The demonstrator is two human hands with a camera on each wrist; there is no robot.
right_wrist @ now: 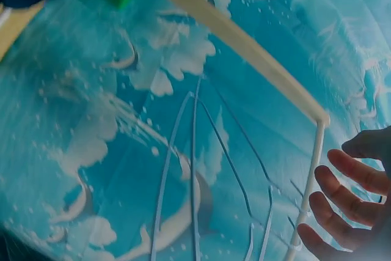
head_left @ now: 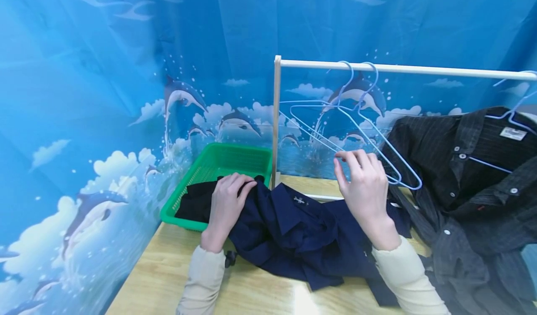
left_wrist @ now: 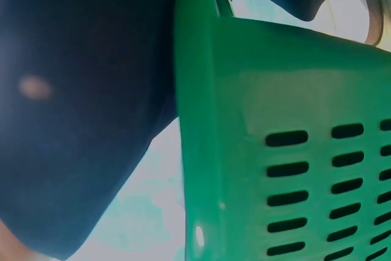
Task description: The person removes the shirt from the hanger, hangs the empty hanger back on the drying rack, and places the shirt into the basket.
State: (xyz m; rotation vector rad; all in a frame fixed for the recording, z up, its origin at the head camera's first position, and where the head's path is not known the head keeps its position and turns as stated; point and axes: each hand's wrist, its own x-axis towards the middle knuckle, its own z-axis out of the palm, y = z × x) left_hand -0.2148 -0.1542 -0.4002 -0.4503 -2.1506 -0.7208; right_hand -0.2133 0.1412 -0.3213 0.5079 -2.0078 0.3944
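While pinching the blue shirt (head_left: 289, 247) on the bench (head_left: 251, 296) with left fingers (head_left: 241, 179), holds right fingers (head_left: 363, 160) apart, empty, near two bare hangers (right_wrist: 195, 175). Looks part done: has a gray shirt (head_left: 470, 222) hung up, but not yet the blue one or the black cloth (head_left: 197, 201) in the basket (head_left: 245, 156).

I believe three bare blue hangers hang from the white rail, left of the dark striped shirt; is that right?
Not quite: the number is wrong. The head view shows two bare blue hangers, not three, hanging from the white rail, left of the dark striped shirt.
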